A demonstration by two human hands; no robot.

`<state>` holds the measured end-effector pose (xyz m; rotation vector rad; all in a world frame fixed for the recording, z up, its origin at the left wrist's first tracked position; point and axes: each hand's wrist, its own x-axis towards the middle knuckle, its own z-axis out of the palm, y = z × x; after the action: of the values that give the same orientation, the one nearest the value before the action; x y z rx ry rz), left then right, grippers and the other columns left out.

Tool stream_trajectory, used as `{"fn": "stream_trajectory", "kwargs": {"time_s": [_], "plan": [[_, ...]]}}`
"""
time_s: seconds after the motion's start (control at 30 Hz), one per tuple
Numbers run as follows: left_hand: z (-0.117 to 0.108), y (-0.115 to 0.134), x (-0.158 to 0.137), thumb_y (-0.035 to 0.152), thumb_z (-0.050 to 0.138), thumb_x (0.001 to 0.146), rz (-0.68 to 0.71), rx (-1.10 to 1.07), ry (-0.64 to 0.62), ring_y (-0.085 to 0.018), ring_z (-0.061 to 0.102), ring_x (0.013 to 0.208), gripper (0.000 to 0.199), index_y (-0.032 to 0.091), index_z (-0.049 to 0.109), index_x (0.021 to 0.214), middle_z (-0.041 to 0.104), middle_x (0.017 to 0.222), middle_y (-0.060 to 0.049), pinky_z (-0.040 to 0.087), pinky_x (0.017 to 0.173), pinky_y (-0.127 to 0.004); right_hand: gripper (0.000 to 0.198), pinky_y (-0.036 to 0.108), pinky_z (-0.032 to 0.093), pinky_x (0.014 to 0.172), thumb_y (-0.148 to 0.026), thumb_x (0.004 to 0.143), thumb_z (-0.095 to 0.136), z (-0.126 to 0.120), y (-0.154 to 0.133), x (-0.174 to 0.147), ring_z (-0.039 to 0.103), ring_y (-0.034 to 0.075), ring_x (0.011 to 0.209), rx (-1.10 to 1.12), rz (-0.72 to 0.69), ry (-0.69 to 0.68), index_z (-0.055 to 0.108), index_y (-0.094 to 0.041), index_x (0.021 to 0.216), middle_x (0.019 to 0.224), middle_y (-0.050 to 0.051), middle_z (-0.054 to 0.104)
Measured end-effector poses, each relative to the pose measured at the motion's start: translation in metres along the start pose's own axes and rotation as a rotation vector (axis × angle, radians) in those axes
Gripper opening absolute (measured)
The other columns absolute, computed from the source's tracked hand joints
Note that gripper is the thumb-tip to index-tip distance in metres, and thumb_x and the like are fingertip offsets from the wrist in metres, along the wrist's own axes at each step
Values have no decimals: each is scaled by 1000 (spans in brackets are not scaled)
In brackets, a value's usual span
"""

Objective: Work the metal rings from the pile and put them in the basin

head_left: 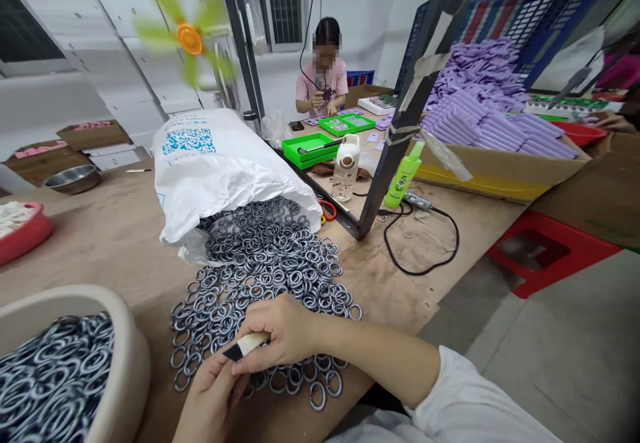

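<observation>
Over the spread of grey metal rings [280, 266] on the table, my two hands meet. My right hand [287, 329] is closed around a small cream-white piece with a black end [253, 343], whose exact kind I cannot make out. At the black end, my left hand [213, 389] pinches with thumb and forefinger; its other fingers are partly hidden. Rings lie all about and beneath both hands, spilling from the mouth of a white woven sack [220, 163] that rests on its side.
A beige tub [133, 356] of rings stands at left, near a red bowl [37, 236]. Ahead are a dark metal post [395, 143], a water bottle [346, 169], a green bottle [403, 176] and a cable [425, 273]. Another person [325, 76] works across the table.
</observation>
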<state>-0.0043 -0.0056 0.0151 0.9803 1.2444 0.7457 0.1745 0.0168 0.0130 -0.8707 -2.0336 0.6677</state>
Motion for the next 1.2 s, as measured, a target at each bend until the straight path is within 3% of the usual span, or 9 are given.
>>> {"fn": "stream_trajectory", "kwargs": {"time_s": [0.27,0.5,0.7,0.83,0.9,1.0,1.1,1.2], "plan": [[2,-8,6,52,80,57,88,-21,37,-9,31,51,51,19,42,51,37,51,2,27,46,-21,33,21,37,59,-52,88,65,-5,0,4,60,12,74,-169,-63,-28,69,-19,88,79,1,66],[9,-3,7,48,77,66,171,-37,-69,-6,30,50,39,17,53,65,43,55,4,24,47,-18,34,24,37,62,-43,94,56,-8,2,9,51,13,67,-106,-106,13,54,-20,70,70,0,55],[13,0,9,53,67,75,318,-7,-105,-6,28,46,41,17,52,60,36,50,5,18,46,-21,52,28,29,59,-55,91,56,-9,1,12,36,12,57,-19,76,269,39,-22,56,58,-4,37],[9,4,16,55,64,76,370,-45,-75,-7,27,47,40,16,58,66,37,50,6,17,46,-23,49,28,27,56,-59,87,59,-11,9,14,32,12,56,13,218,350,50,-21,58,55,-5,33],[9,4,16,54,63,77,384,-83,-64,-7,27,48,39,16,59,67,38,52,5,17,47,-23,42,28,28,55,-61,84,63,-10,9,12,35,12,56,77,239,294,64,-20,76,58,-5,38],[13,4,12,50,64,75,403,-146,-85,-6,26,48,38,17,52,61,35,52,6,17,47,-23,47,28,35,60,-59,75,74,-6,3,8,47,15,64,124,167,156,70,-21,102,72,-1,55],[18,6,7,49,66,71,379,-219,-143,-5,23,46,39,19,44,57,31,50,7,15,45,-23,37,30,40,68,-55,76,76,-5,-7,6,54,17,73,61,144,117,70,-20,89,79,2,62],[22,9,2,51,68,68,300,-258,-190,-5,24,44,40,19,47,60,33,49,7,14,43,-22,38,28,37,62,-56,79,72,-8,-12,6,49,14,65,72,211,60,67,-19,78,70,0,58]]}}
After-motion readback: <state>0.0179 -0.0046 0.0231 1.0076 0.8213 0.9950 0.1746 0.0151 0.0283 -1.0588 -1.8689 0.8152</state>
